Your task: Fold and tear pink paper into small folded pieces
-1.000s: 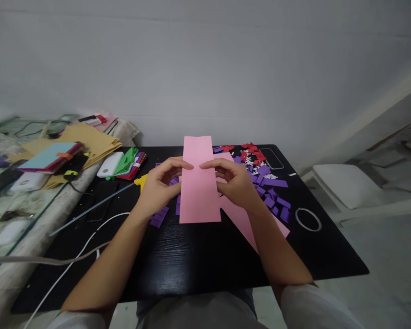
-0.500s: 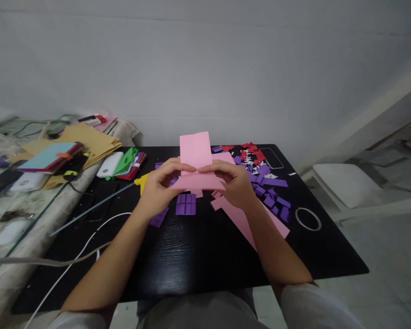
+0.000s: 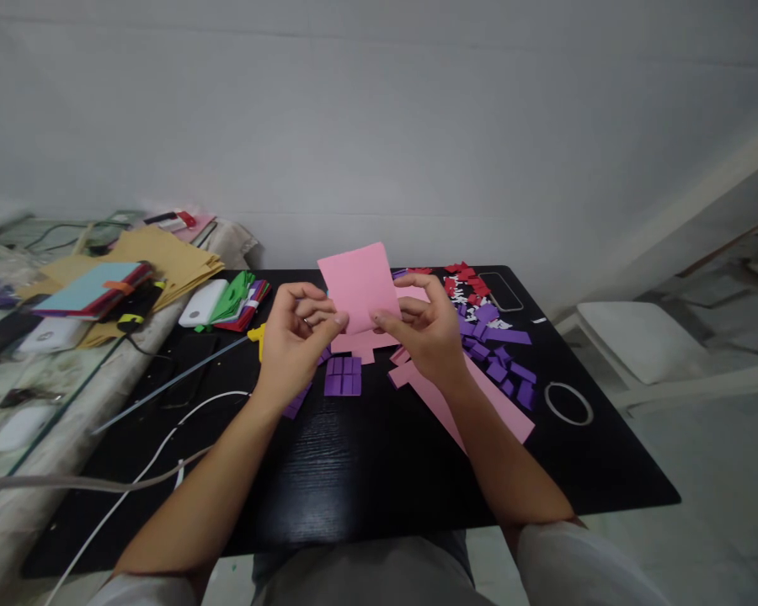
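1. Since a second ago, we have folded the long pink paper strip (image 3: 360, 286) in half and lifted it above the black wood-grain table (image 3: 354, 480).
2. Our left hand (image 3: 294, 341) pinches the fold's lower left corner, thumb and forefinger closed on it.
3. Our right hand (image 3: 426, 332) grips the opposite corner likewise, steadying the smooth, stiff sheet upright.
4. Small purple foam rectangles (image 3: 502, 366) lie scattered at the right.
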Motion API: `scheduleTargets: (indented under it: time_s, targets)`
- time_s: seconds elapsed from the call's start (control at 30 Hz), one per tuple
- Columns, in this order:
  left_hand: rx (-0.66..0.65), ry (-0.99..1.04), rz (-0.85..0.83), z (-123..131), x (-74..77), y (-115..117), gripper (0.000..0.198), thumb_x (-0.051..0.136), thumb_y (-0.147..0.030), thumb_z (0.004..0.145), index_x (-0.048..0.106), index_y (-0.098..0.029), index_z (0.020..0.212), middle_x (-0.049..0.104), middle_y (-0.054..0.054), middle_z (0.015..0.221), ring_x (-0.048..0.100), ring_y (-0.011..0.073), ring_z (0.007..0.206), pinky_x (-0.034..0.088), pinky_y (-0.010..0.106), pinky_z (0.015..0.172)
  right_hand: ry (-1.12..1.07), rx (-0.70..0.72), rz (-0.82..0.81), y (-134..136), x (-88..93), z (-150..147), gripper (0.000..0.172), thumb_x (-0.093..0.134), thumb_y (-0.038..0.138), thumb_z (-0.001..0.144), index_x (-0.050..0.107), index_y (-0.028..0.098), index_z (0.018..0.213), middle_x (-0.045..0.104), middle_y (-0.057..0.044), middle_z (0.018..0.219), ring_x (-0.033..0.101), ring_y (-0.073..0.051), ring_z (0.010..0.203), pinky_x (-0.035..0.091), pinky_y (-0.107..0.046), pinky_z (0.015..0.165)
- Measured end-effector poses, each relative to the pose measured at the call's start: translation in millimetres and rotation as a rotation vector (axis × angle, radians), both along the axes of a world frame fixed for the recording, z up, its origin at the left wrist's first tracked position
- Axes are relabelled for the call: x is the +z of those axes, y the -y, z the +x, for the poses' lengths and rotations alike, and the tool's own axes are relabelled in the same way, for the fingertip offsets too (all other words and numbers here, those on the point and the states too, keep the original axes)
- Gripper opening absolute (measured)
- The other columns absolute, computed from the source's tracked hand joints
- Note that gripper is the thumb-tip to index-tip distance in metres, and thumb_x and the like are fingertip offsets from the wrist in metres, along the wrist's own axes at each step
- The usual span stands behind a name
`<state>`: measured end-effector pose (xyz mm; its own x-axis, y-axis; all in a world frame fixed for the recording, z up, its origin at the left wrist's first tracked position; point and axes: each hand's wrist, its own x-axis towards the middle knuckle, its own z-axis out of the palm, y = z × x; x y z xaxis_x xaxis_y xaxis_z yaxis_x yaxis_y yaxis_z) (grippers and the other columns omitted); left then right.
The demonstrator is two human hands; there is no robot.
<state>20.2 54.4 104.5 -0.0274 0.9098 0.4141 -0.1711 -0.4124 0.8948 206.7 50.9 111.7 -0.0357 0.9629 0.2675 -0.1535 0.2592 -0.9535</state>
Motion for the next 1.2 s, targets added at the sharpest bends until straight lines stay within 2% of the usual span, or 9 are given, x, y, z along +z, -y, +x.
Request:
scheduleTargets:
  time_s: [0.07, 0.13, 0.27, 0.5, 0.57, 0.67, 0.77, 0.87, 1.2]
  targets:
    - [0.013, 0.013, 0.024, -1, -1.1, -2, 0.045, 0.089, -0.029, 0.078, 0.057, -0.024, 0.107, 0.072, -0.004, 0.084, 0.069, 0.0104, 0.071, 0.057, 0.023, 0.071, 0.011, 0.023, 0.003, -1, -0.6, 1, 0.059, 0.093, 0.047, 0.072, 0.060, 0.025, 0.114, 0.077, 0.000, 0.084, 0.077, -0.019, 0.074, 0.065, -0.037, 0.077]
    - [0.041, 0.001, 0.066, -4, 0.2, -4, 0.046, 0.089, -0.031, 0.078, 0.060, -0.024, 0.113, 0.072, -0.003, 0.086, 0.069, 0.0117, 0.074, 0.058, 0.023, 0.071, 0.038, 0.062, 0.026, -2, -1.8, 3, 0.050, 0.093, 0.046, 0.072, 0.066, 0.023, 0.108, 0.078, -0.001, 0.085, 0.076, -0.019, 0.076, 0.065, -0.036, 0.077]
    - [0.120, -0.114, 0.152, -13, 7.3, -1, 0.037, 0.084, -0.036, 0.085, 0.072, -0.024, 0.117, 0.075, 0.002, 0.095, 0.071, 0.0148, 0.086, 0.058, 0.025, 0.075, 0.162, 0.149, 0.098, -3, -4.3, 8, 0.034, 0.090, 0.043, 0.078, 0.074, 0.022, 0.100, 0.078, -0.001, 0.088, 0.074, -0.018, 0.077, 0.064, -0.033, 0.074]
    - [0.259, -0.281, 0.177, -16, 8.3, 6, 0.014, 0.080, -0.036, 0.090, 0.079, -0.023, 0.096, 0.077, 0.001, 0.088, 0.069, 0.0125, 0.074, 0.056, 0.024, 0.067, 0.351, 0.227, 0.241, 1, -1.9, 11, 0.018, 0.082, 0.032, 0.089, 0.075, 0.021, 0.101, 0.078, -0.002, 0.094, 0.074, -0.015, 0.083, 0.062, -0.029, 0.077]
    - [0.289, -0.293, 0.188, -15, 7.4, 7, 0.016, 0.082, -0.034, 0.087, 0.080, -0.023, 0.098, 0.078, 0.001, 0.090, 0.070, 0.0124, 0.075, 0.056, 0.023, 0.067, 0.337, 0.204, 0.274, 5, -1.0, 7, 0.025, 0.083, 0.030, 0.088, 0.074, 0.021, 0.110, 0.079, -0.003, 0.099, 0.076, -0.016, 0.089, 0.063, -0.030, 0.082]
    - [0.326, -0.318, 0.243, -12, 6.9, 10, 0.020, 0.086, -0.031, 0.084, 0.080, -0.023, 0.101, 0.079, 0.001, 0.093, 0.072, 0.0124, 0.076, 0.058, 0.024, 0.070, 0.197, 0.102, 0.293, 12, -0.6, -2, 0.039, 0.084, 0.029, 0.087, 0.071, 0.024, 0.123, 0.081, -0.003, 0.104, 0.079, -0.017, 0.097, 0.065, -0.030, 0.088]
    - [0.342, -0.359, 0.316, -11, 6.0, 13, 0.018, 0.086, -0.027, 0.083, 0.081, -0.024, 0.100, 0.080, 0.001, 0.092, 0.073, 0.0118, 0.076, 0.059, 0.023, 0.072, 0.091, -0.020, 0.306, 20, -0.1, -12, 0.026, 0.080, 0.028, 0.091, 0.075, 0.026, 0.116, 0.082, -0.003, 0.105, 0.080, -0.017, 0.097, 0.067, -0.030, 0.089]
    - [0.351, -0.402, 0.359, -8, 3.8, 18, 0.017, 0.087, -0.027, 0.084, 0.082, -0.025, 0.100, 0.080, 0.001, 0.092, 0.074, 0.0122, 0.077, 0.061, 0.024, 0.073, 0.078, -0.069, 0.323, 26, 0.8, -17, 0.016, 0.079, 0.025, 0.093, 0.079, 0.027, 0.109, 0.083, -0.001, 0.104, 0.080, -0.016, 0.094, 0.068, -0.030, 0.088]
    - [0.382, -0.478, 0.482, -4, 1.7, 24, 0.017, 0.086, -0.023, 0.085, 0.083, -0.027, 0.101, 0.082, -0.001, 0.091, 0.076, 0.0128, 0.079, 0.062, 0.025, 0.075, 0.056, -0.138, 0.355, 32, 4.4, -19, 0.014, 0.078, 0.018, 0.092, 0.081, 0.028, 0.100, 0.083, 0.003, 0.097, 0.079, -0.014, 0.089, 0.067, -0.026, 0.084]
